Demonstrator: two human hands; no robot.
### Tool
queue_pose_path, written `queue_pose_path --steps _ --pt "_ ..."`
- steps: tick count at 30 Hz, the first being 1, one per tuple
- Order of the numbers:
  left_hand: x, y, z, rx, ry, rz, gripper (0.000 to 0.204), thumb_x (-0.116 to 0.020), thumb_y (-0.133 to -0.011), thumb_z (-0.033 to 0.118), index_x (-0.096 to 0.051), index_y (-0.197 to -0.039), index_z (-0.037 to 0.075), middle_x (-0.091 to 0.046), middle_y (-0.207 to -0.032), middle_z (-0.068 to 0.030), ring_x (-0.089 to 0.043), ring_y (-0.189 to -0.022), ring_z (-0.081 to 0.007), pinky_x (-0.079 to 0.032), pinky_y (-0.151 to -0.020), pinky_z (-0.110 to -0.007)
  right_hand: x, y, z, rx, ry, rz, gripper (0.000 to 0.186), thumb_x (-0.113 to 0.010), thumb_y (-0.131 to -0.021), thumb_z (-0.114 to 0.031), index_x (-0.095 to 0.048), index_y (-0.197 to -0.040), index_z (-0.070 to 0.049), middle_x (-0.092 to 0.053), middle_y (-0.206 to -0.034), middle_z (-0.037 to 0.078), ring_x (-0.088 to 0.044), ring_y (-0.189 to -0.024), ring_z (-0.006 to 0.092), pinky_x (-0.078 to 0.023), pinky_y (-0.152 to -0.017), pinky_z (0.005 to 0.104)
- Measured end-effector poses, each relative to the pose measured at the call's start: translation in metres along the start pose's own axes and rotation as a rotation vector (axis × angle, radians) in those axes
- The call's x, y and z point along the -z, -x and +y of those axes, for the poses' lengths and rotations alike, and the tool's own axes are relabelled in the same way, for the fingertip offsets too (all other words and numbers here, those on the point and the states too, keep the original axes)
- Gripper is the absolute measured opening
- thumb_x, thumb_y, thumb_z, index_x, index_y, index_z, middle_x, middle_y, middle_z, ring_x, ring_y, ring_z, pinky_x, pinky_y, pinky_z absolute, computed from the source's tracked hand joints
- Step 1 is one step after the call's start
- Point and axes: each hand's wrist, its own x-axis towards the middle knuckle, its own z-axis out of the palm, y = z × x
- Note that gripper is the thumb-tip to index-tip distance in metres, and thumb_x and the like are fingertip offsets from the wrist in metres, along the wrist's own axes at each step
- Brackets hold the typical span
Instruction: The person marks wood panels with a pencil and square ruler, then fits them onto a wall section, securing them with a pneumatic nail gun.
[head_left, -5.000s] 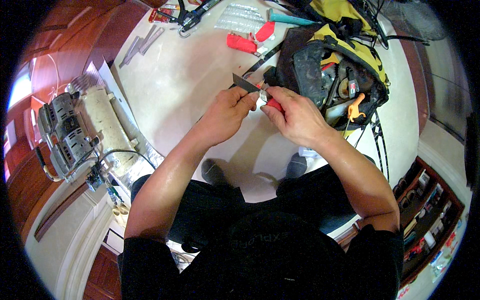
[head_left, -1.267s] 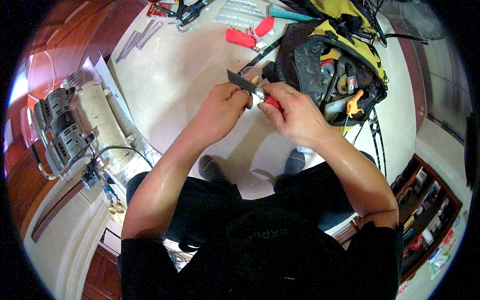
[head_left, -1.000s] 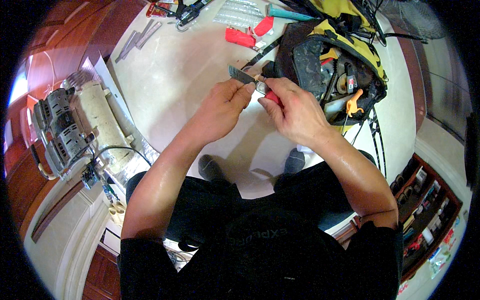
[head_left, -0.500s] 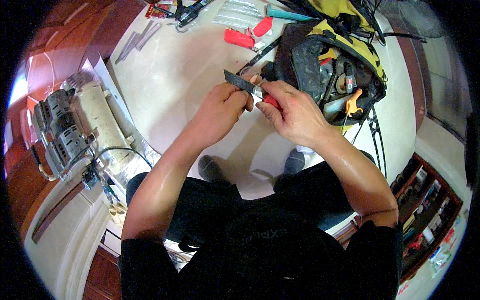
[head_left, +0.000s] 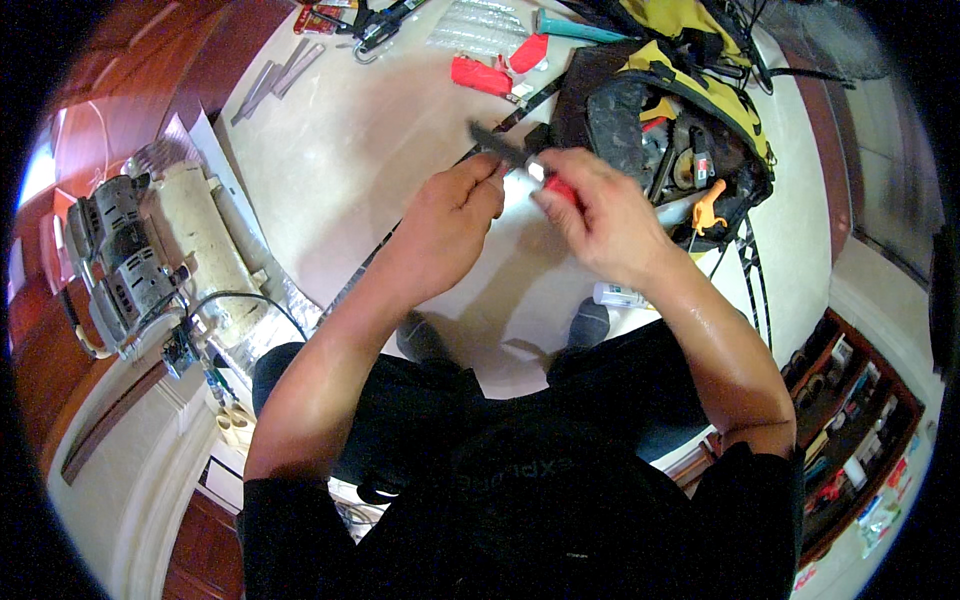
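My right hand point(head_left: 610, 215) is closed round the red handle of a knife point(head_left: 502, 145) with a flat dark blade. Motion smears the blade, which points up and left past the fingertips of my left hand point(head_left: 452, 225). The left hand is closed, its thumb and fingers pressed together close to the blade. A long thin dark strip point(head_left: 375, 255) runs beneath this hand, showing on both sides of it. Whether the fingers grip the strip or something else is hidden.
An open black-and-yellow tool bag point(head_left: 610, 120) holds several tools, including an orange-handled one point(head_left: 708, 208). Red pieces point(head_left: 482, 75) and grey strips point(head_left: 280, 80) lie on the pale floor. A grey machine point(head_left: 125, 250) stands left; a white bottle point(head_left: 618, 295) lies by my right foot.
My right hand and the knife have moved slightly right, and the blade has shifted away from the left fingers. More of the dark strip now shows below my left hand.
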Motion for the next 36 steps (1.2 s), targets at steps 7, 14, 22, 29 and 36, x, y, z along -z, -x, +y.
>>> queue_pose_path --steps 7,14,22,29,36 --pt "0.003 0.001 0.002 -0.06 -0.025 -0.019 0.042 -0.05 -0.106 0.026 -0.062 -0.132 -0.006 -0.071 -0.116 -0.025 -0.067 -0.111 -0.0282 -0.047 -0.102 -0.037 -0.003 0.0 -0.011 0.03 0.015 -0.086 0.03 -0.067 -0.095 -0.026 -0.062 -0.114 -0.002 -0.065 -0.098 0.019 -0.067 -0.088 0.0413 -0.056 -0.075 0.0491" --pt "0.005 -0.003 0.017 0.018 -0.232 0.021 0.038 -0.057 -0.106 0.03 -0.067 -0.102 -0.007 -0.067 -0.081 -0.0256 -0.064 -0.073 -0.0286 -0.05 -0.071 -0.043 -0.002 -0.001 -0.013 -0.024 0.072 -0.005 0.032 -0.066 -0.096 -0.029 -0.062 -0.115 -0.003 -0.066 -0.099 0.02 -0.067 -0.089 0.0418 -0.056 -0.073 0.0496" --pt "0.001 -0.007 0.002 -0.123 -0.205 0.055 0.039 -0.055 -0.108 0.032 -0.072 -0.11 -0.002 -0.063 -0.076 -0.0031 -0.055 -0.073 -0.0143 -0.046 -0.065 -0.036 -0.003 0.002 -0.011 -0.085 0.079 0.019 0.031 -0.065 -0.098 -0.029 -0.063 -0.114 -0.003 -0.067 -0.1 0.021 -0.067 -0.09 0.0433 -0.056 -0.076 0.0513" --pt "0.003 -0.003 -0.006 0.013 -0.116 0.008 0.038 -0.051 -0.105 0.025 -0.064 -0.128 -0.002 -0.067 -0.087 -0.0242 -0.063 -0.078 -0.0272 -0.05 -0.077 -0.04 -0.002 0.006 -0.004 -0.023 -0.009 -0.016 0.03 -0.066 -0.096 -0.029 -0.063 -0.11 -0.002 -0.066 -0.101 0.02 -0.067 -0.089 0.0437 -0.056 -0.078 0.0509" --pt "0.004 0.006 0.008 0.106 0.025 -0.082 0.036 -0.049 -0.107 0.026 -0.064 -0.12 -0.004 -0.062 -0.081 -0.0118 -0.056 -0.077 -0.0187 -0.048 -0.073 -0.039 -0.006 0.007 -0.012 0.016 0.003 -0.047 0.03 -0.068 -0.095 -0.026 -0.063 -0.114 -0.003 -0.065 -0.099 0.019 -0.068 -0.086 0.0419 -0.056 -0.073 0.0484"
